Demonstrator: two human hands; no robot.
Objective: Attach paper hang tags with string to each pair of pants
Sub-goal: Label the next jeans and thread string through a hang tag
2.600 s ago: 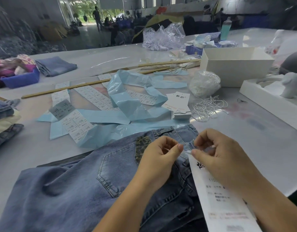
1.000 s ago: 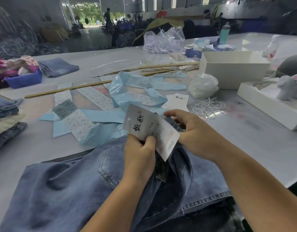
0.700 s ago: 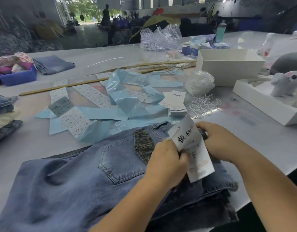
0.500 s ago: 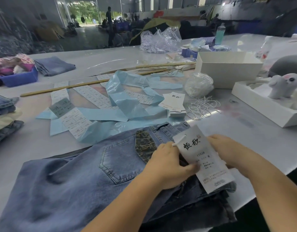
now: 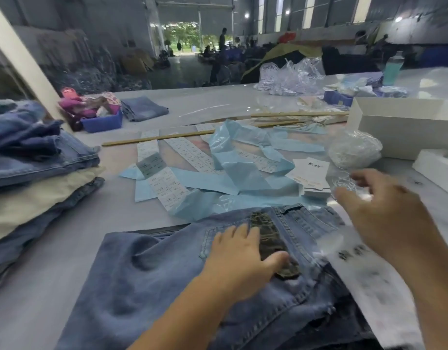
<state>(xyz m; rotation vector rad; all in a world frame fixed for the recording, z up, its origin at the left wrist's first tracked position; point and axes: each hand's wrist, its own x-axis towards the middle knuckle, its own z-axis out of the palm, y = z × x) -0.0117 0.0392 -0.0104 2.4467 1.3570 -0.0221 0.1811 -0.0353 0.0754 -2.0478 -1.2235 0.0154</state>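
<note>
Left hand (image 5: 239, 257): lies flat on the jeans (image 5: 167, 274) with fingers extended, palm over the back pocket and thumb beside the dark leather patch (image 5: 271, 245); grips nothing.
Right hand (image 5: 384, 213): raised above the table (image 5: 218, 102) to the right of the waistband, fingers spread and loosely bent, blurred; holds nothing.
Jeans: spread on the near edge of the table, back side up, waistband toward the right.
Hang tag (image 5: 369, 281): white paper with black characters, blurred, lying over the right end of the jeans, below the right forearm.
Spare tags (image 5: 310, 173): small white stack just beyond the waistband.
String loops (image 5: 344, 181): loose white pile beside the stack, partly behind the right hand.
Folded pants (image 5: 33, 157): stacked at the left edge.
</note>
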